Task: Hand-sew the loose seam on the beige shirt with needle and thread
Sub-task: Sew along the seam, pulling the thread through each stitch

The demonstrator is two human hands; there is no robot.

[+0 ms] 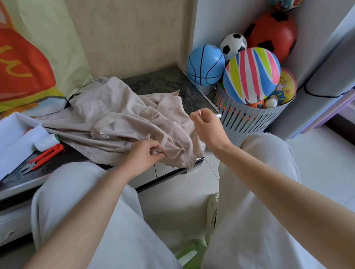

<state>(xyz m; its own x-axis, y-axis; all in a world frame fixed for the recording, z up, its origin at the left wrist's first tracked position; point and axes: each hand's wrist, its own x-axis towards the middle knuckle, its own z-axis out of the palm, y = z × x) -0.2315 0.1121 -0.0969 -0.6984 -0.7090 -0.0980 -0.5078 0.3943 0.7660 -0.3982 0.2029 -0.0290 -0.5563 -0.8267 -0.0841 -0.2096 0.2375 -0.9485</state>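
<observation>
On the dark patterned table (164, 82), toward its front right corner, lies the crumpled beige cloth shirt (111, 121), one frayed edge hanging over the front. The left grip (145, 154) pinches a fold of that edge between curled fingers and thumb. The right grip (207, 125) is raised just beside the shirt, fingertips closed on a thin pale needle (200, 112); any thread is too fine to make out. Orange-handled thread snips (43, 158) lie at the table's left by a white open box (8, 141). A grey slatted basket (253, 118) of balls stands to the right.

Pale grey trousers (84, 209), cream clog (213, 204)
</observation>
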